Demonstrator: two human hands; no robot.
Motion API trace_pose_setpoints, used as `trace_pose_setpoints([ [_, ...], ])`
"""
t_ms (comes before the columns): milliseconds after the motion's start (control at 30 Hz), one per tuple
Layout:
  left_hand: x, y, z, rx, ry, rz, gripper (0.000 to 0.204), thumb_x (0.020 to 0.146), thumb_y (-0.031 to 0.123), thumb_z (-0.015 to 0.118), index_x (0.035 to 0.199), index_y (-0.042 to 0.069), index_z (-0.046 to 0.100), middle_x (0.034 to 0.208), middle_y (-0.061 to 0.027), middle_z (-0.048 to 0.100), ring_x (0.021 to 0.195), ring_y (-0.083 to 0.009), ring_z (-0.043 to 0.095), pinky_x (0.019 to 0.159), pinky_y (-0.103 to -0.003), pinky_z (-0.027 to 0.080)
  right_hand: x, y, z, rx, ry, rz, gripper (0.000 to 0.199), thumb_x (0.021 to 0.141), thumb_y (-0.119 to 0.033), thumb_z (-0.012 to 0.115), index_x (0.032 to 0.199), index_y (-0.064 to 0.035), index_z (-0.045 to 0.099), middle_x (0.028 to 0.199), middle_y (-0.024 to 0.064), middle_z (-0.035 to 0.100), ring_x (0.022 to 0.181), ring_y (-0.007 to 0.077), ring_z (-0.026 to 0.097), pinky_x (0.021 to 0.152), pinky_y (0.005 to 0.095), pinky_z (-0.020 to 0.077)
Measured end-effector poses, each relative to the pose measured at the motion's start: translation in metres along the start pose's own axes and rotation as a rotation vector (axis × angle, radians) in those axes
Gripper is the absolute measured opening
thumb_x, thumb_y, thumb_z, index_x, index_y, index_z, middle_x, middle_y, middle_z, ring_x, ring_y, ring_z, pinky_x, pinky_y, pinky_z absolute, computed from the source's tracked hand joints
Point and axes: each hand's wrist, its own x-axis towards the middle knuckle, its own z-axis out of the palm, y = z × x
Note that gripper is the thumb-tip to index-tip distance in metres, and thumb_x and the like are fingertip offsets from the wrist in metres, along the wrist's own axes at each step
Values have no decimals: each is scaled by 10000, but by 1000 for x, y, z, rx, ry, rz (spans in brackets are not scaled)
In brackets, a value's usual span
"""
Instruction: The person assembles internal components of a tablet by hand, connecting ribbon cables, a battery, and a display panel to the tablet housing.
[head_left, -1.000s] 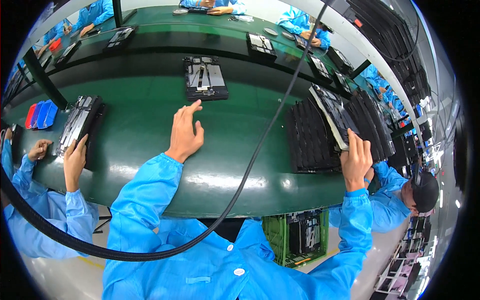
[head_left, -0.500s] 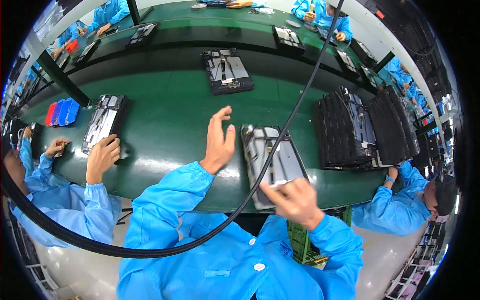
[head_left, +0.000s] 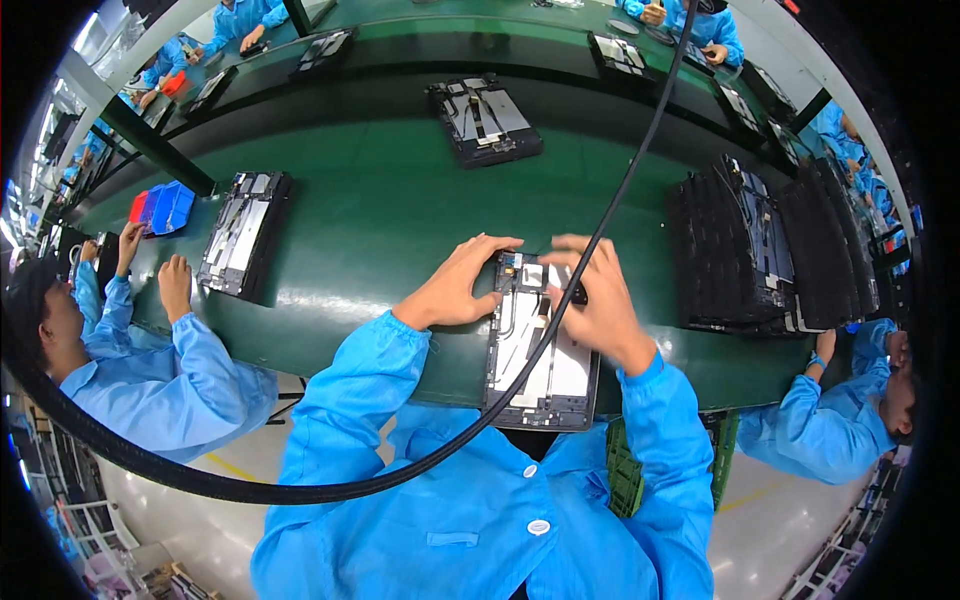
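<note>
An opened tablet point(head_left: 520, 350) lies at the table's front edge before me, its pale inner plates, dark frame and ribbon cables showing. My left hand point(head_left: 458, 287) rests at its upper left corner, fingers stretched along the top edge and thumb apart on the left side. Over its upper right part bends my right hand point(head_left: 612, 318), fingers curved and smeared by motion. Something dark shows between these fingers, but whether they hold it is unclear. A thick black cable crosses the view in front of the tablet.
Another opened tablet point(head_left: 485, 122) lies farther back on a dark block. A stack of black tablet units point(head_left: 735, 250) stands upright at right. At left are one more opened tablet point(head_left: 243, 232) and blue and red bins point(head_left: 165, 208). Co-workers in blue sit on both sides.
My left hand has come down onto the tablet's upper left corner. My right hand has moved from its lower end to its upper right. The tablet now lies straighter.
</note>
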Motion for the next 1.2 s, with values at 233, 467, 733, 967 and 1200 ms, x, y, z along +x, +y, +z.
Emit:
trace_pose_setpoints([
  [233,0,5,-1,-16,-101,22,835,809,107,746,1607,95,501,1514,-178,587,1478,-414,503,1362,-600,191,8,46,38,82,-93,172,261,985,-177,732,1206,-39,749,1205,148,726,1154,347,638,1030,463,480],
  [467,4,4,-8,-12,-119,15,822,816,50,758,1605,148,549,1502,-171,624,1475,-415,517,1349,-575,241,10,48,40,163,91,171,116,903,-112,833,969,-26,791,924,112,639,922,309,595,792,416,500],
  [733,10,13,-15,-107,-212,-64,896,813,26,785,1660,155,520,1560,-154,591,1531,-388,470,1383,-613,124,9,53,41,127,163,166,86,895,-50,827,889,-7,752,738,97,540,728,270,471,669,429,407],
  [967,8,14,-17,-91,-257,-90,886,828,33,791,1661,179,527,1578,-168,563,1538,-392,459,1383,-626,106,9,48,39,137,155,238,102,924,-101,837,941,-12,791,717,95,549,732,259,481,664,428,403],
  [1200,6,15,-13,-97,-259,-77,836,830,25,748,1629,194,572,1535,-183,549,1480,-415,475,1361,-582,192,5,50,39,210,148,263,139,904,-149,873,923,-27,810,678,65,508,730,231,462,651,410,378],
])
